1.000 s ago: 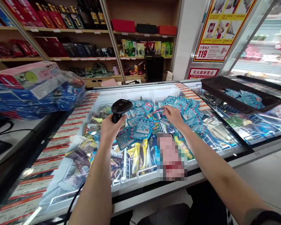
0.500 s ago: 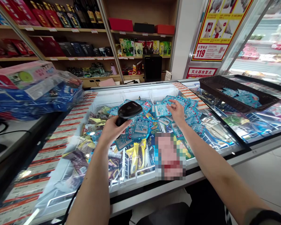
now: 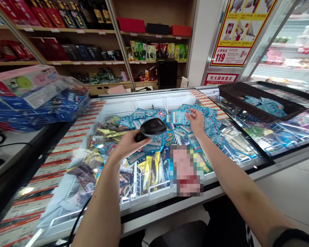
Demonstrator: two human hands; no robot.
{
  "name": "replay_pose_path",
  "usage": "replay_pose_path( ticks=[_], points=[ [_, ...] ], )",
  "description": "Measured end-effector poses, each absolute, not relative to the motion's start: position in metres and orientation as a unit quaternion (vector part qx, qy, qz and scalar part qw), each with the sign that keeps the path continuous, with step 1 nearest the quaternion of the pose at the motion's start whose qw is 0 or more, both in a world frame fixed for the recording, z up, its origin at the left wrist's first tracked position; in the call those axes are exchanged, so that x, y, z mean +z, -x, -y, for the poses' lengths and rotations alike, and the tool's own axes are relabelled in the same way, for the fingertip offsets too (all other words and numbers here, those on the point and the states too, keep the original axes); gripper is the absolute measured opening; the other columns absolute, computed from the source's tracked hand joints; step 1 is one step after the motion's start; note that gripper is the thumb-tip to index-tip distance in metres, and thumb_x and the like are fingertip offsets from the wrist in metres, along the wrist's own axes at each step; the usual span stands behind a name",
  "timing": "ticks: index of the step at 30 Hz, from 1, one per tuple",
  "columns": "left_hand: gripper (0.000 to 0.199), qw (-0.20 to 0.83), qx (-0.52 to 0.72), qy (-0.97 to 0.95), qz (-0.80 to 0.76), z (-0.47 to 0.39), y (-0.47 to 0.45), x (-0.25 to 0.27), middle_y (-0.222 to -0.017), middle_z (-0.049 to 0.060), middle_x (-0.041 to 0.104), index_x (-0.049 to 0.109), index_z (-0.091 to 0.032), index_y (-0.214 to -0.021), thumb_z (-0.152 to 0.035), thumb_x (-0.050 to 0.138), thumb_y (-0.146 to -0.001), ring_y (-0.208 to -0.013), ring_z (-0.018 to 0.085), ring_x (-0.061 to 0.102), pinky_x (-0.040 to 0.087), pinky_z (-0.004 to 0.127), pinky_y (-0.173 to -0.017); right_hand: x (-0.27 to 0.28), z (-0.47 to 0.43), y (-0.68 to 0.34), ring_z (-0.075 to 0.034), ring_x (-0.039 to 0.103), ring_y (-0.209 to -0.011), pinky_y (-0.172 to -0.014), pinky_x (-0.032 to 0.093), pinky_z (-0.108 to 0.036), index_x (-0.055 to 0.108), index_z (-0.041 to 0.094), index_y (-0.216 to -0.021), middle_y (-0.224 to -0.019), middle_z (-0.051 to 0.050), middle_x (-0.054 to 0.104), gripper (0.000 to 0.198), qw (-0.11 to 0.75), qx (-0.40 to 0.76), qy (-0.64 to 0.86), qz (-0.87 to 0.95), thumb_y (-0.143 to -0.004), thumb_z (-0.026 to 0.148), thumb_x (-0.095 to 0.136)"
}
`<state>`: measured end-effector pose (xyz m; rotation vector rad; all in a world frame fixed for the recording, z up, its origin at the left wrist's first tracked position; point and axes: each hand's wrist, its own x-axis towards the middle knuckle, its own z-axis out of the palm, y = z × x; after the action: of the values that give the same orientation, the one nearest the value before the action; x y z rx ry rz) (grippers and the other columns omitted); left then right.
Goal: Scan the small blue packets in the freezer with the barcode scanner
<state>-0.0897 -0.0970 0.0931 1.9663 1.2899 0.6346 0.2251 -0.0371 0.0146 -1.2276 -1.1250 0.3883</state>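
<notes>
My left hand [image 3: 128,144] is wrapped round the handle of a black barcode scanner [image 3: 152,127], whose head points right. My right hand [image 3: 196,120] pinches the right edge of a small blue packet [image 3: 179,117] with a white label and barcode facing up. Many similar blue packets [image 3: 211,124] lie in a loose spread beneath and around both hands, on the glass top of a chest freezer [image 3: 154,222]. Under the glass, yellow-wrapped ice creams [image 3: 152,168] and other packs show. A pixelated pink patch hides what lies near the freezer's front edge.
A dark brown basket [image 3: 231,92] holding blue packets stands at the right. Plastic-wrapped boxes [image 3: 33,99] are stacked at the left. Orange-and-white price labels [image 3: 67,151] line the glass. Stocked shelves [image 3: 92,61] rise behind, and a black cable [image 3: 78,219] runs beside my left forearm.
The scanner in my left hand has moved right, closer to the pinched packet. My right hand has shifted slightly, with the packet tilted up a little more toward me.
</notes>
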Motion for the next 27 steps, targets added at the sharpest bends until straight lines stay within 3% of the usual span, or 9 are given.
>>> replay_pose_path(
  ticks=[9, 21, 27],
  points=[
    [0.041, 0.324, 0.224, -0.771, -0.501, 0.097, 0.087, 0.093, -0.053, -0.002, 0.057, 0.059, -0.017, -0.082, -0.057, 0.065, -0.074, -0.046, 0.014, 0.055, 0.039, 0.023, -0.047, 0.011, 0.036, -0.223, -0.023, 0.067, -0.069, -0.068, 0.055, -0.039, 0.059, 0.019, -0.109, -0.077, -0.004, 0.069, 0.048, 0.647, 0.175, 0.538, 0.511, -0.078, 0.054, 0.064],
    [0.044, 0.322, 0.23, -0.764, -0.509, 0.097, 0.085, 0.092, -0.056, 0.0, 0.059, 0.061, -0.017, -0.083, -0.059, 0.065, -0.072, -0.048, 0.016, 0.056, 0.04, 0.025, -0.048, 0.014, 0.039, -0.221, -0.02, 0.065, -0.07, -0.068, 0.053, -0.035, 0.058, 0.018, -0.111, -0.079, -0.005, 0.068, 0.045, 0.633, 0.176, 0.553, 0.512, -0.079, 0.05, 0.062],
    [0.049, 0.235, 0.281, -0.755, -0.544, 0.09, 0.09, 0.084, -0.059, 0.001, 0.06, 0.065, -0.015, -0.088, -0.061, 0.062, -0.072, -0.057, 0.017, 0.055, 0.037, 0.024, -0.051, 0.019, 0.041, -0.232, -0.02, 0.061, -0.064, -0.068, 0.052, -0.037, 0.057, 0.016, -0.113, -0.074, -0.003, 0.064, 0.043, 0.642, 0.14, 0.576, 0.485, -0.08, 0.044, 0.06]
  ],
)
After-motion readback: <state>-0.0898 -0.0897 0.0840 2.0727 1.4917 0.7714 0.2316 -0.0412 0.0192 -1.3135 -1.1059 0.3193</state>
